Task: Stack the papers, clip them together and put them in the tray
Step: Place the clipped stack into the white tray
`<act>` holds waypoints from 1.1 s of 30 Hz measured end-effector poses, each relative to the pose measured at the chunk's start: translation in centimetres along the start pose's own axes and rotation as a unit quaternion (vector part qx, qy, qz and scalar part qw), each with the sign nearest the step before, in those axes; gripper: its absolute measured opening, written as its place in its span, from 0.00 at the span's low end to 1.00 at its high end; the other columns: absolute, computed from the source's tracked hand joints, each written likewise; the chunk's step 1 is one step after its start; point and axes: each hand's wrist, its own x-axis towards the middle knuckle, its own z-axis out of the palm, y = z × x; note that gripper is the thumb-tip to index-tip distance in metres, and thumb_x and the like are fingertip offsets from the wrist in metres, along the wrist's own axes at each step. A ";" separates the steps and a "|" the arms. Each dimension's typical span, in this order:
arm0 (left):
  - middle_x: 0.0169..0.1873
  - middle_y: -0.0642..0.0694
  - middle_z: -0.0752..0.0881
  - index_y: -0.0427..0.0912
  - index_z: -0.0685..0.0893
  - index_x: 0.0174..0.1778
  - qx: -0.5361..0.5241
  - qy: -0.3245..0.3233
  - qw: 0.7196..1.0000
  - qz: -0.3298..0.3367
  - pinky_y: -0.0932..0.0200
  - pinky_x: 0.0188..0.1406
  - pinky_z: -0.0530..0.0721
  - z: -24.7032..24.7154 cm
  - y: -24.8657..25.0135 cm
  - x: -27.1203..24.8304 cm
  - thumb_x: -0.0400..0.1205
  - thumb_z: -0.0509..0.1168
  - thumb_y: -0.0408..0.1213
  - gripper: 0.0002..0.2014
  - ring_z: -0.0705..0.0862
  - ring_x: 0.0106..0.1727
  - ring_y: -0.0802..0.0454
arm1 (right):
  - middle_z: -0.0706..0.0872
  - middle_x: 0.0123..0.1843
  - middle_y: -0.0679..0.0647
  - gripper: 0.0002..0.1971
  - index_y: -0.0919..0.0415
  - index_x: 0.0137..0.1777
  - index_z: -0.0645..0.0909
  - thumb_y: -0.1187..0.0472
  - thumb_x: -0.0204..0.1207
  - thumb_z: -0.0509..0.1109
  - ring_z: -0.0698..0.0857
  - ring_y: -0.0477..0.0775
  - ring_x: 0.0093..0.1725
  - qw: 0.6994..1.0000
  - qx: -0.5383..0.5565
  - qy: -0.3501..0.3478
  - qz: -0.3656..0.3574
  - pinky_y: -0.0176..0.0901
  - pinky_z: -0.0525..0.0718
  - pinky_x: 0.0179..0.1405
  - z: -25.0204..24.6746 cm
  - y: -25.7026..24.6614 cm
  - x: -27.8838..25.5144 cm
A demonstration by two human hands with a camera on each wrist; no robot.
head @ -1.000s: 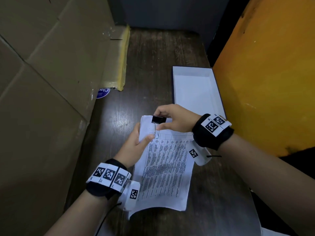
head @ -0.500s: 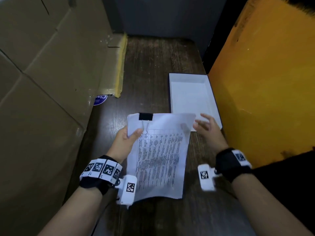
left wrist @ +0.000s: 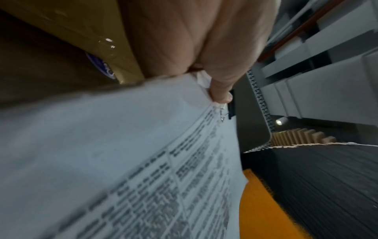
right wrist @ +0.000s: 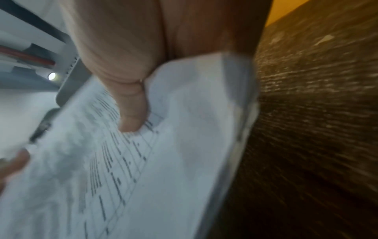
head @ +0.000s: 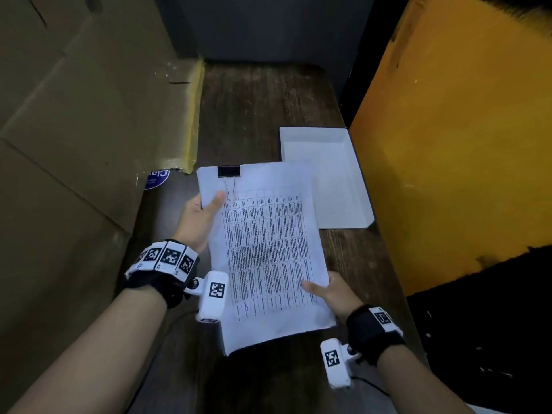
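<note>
Clipped papers [head: 265, 252] up off the table [head: 260, 109], both our hands on them

Head view: we're pinching them with left hand [head: 197, 216] near the binder clip [head: 228, 171] and right hand [head: 334, 292] low, just short of the white tray [head: 337, 186]. Wrist views: our thumbs are pressing the sheets.

I see a dim head view, bent at its edges; my wrist views are smeared with motion blur, each catching one small bright ceiling lamp [left wrist: 278, 122].

Dark wooden table [head: 263, 115], orange wall [head: 454, 138]
</note>
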 end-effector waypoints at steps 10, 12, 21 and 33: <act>0.53 0.55 0.87 0.50 0.78 0.60 0.202 -0.144 0.960 -0.129 0.68 0.49 0.85 2.4 -10.7 -6.1 0.82 0.61 0.22 0.18 0.86 0.55 0.56 | 0.92 0.55 0.60 0.25 0.67 0.62 0.82 0.54 0.69 0.78 0.91 0.57 0.53 0.996 0.032 0.087 0.015 0.43 0.90 0.47 -5.4 1.1 0.4; 0.55 0.59 0.86 0.54 0.77 0.62 0.203 -0.138 0.963 -0.107 0.69 0.53 0.85 4.1 -10.2 -4.9 0.83 0.59 0.23 0.20 0.85 0.55 0.66 | 0.91 0.57 0.59 0.21 0.65 0.63 0.81 0.57 0.72 0.76 0.91 0.53 0.53 0.995 0.027 0.099 0.005 0.38 0.89 0.44 -6.9 -0.1 1.4; 0.53 0.45 0.84 0.41 0.78 0.62 0.229 -0.043 0.971 -0.046 0.43 0.61 0.82 13.1 -6.2 8.5 0.82 0.58 0.22 0.15 0.82 0.57 0.44 | 0.85 0.61 0.61 0.20 0.62 0.63 0.74 0.73 0.73 0.72 0.86 0.61 0.59 0.981 -0.070 0.172 -0.054 0.60 0.86 0.58 -14.8 -11.6 10.2; 0.61 0.33 0.83 0.35 0.57 0.78 0.542 0.002 0.837 -0.078 0.58 0.50 0.83 18.1 -11.4 15.1 0.83 0.61 0.28 0.29 0.86 0.57 0.42 | 0.76 0.66 0.63 0.25 0.59 0.73 0.67 0.73 0.76 0.61 0.83 0.63 0.55 0.831 -0.494 0.256 -0.016 0.54 0.85 0.52 -12.4 -6.5 18.6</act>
